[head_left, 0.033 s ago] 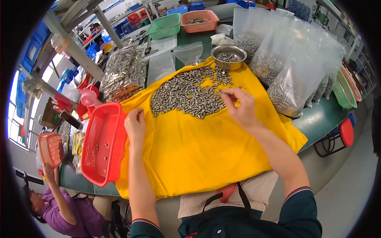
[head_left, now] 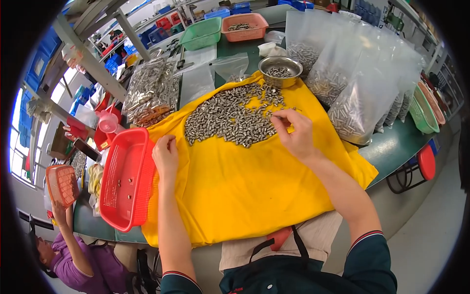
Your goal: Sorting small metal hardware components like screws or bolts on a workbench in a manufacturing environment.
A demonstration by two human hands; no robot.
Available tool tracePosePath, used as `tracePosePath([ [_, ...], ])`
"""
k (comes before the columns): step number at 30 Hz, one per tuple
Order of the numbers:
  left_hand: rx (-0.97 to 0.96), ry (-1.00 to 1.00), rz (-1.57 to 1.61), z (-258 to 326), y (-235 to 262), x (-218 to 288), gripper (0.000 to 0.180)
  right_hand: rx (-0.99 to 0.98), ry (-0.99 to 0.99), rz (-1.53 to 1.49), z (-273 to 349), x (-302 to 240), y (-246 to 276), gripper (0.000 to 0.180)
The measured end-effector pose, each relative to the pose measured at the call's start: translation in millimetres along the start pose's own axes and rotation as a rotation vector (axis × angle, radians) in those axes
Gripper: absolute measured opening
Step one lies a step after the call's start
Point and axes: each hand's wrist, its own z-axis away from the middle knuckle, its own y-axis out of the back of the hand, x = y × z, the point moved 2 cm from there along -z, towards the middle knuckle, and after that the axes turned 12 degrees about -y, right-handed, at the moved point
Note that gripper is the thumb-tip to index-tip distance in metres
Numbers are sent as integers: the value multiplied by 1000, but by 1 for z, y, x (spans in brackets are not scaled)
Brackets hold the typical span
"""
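On yellow cloth (head_left: 235,186) — metal pcs (head_left: 220,120) mostly left, 3 in red basket (head_left: 116,208); L hand (head_left: 166,156), R hand (head_left: 297,134) curled — can't tell if holding.

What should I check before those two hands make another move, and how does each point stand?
1. Loose metal pieces lying on the yellow cloth: ok, spread in a broad pile.
2. Cloth smooth all over: not ok, folds show along its left side.
3. The right hand within reach of the pile: ok, it is at the pile's right edge.
4. A piece in the right hand's grip: cannot tell.
5. The left hand empty: cannot tell, it is curled beside the red basket.
6. The metal bowl upright: ok, with pieces inside.
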Motion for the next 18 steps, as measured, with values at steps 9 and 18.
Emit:
tracePosePath([
  [9, 24, -61, -80, -3, -6, 1, 9, 2, -5, -8, 1, -2, 4, 6],
  [18, 80, -186, -137, -5, -1, 8, 27, 14, -22, 32, 2, -5, 0, 6],
])
